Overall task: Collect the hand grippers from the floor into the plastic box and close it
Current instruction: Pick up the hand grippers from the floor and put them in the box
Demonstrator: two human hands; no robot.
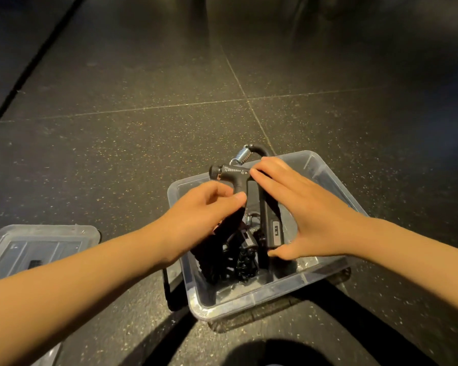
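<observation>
Over the plastic box (325,167), left hand (196,210) and right hand (302,207) fingers grasp one hand gripper (238,180).

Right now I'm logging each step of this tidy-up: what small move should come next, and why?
Probably lower the hand gripper into the plastic box and let go. Both the left hand and right hand hold it above the grippers already inside, and the lid lies off on the floor.
</observation>
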